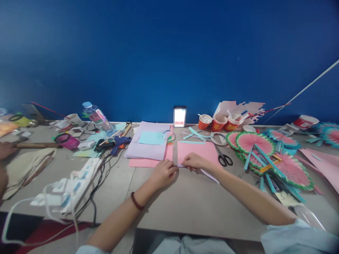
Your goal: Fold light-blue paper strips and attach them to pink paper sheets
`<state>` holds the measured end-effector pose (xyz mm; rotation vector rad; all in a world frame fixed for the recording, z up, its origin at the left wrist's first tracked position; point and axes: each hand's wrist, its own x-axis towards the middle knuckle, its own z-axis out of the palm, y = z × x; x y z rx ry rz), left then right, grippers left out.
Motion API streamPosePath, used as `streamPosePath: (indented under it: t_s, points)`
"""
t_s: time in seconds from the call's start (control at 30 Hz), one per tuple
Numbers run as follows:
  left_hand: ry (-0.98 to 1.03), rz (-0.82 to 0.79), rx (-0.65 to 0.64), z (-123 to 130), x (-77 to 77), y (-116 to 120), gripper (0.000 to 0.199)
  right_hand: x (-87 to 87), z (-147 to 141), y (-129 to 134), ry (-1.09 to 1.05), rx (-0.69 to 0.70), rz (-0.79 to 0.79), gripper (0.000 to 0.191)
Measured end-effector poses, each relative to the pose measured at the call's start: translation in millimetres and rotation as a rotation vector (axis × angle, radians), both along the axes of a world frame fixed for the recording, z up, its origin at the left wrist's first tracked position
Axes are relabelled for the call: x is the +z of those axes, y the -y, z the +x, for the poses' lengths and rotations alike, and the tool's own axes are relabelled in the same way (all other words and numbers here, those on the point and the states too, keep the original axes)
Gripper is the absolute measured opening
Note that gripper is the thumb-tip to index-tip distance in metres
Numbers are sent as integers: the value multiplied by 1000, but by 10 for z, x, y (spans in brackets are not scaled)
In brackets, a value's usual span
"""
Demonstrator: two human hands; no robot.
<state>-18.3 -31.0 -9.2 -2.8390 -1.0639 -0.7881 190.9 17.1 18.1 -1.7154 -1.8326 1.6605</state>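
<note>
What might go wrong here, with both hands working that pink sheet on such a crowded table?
The left hand and right hand pinch the near edge of the pink sheet; a skewed crease seems possible. The scissors lie close to the right forearm and might get knocked. The cables could snag the left arm.

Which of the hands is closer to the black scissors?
The right hand is closer. It rests on the pink paper, just left of the scissors. The left hand sits farther left, at the paper's near left corner, beyond the right hand.
</note>
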Motion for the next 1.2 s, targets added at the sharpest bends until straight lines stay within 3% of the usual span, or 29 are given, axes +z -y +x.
streamPosePath:
  t_s: [0.43,0.97,1.2]
  points:
    - [14,-4,-8,-15,-40,-15,18,170,-48,55,43,22,13,22]
    - [46,-72,-12,-23,-29,-25,16,106,-61,45,109,20,74,18]
    - [23,-95,0,9,12,8,25,123,-68,48,104,21,74,18]
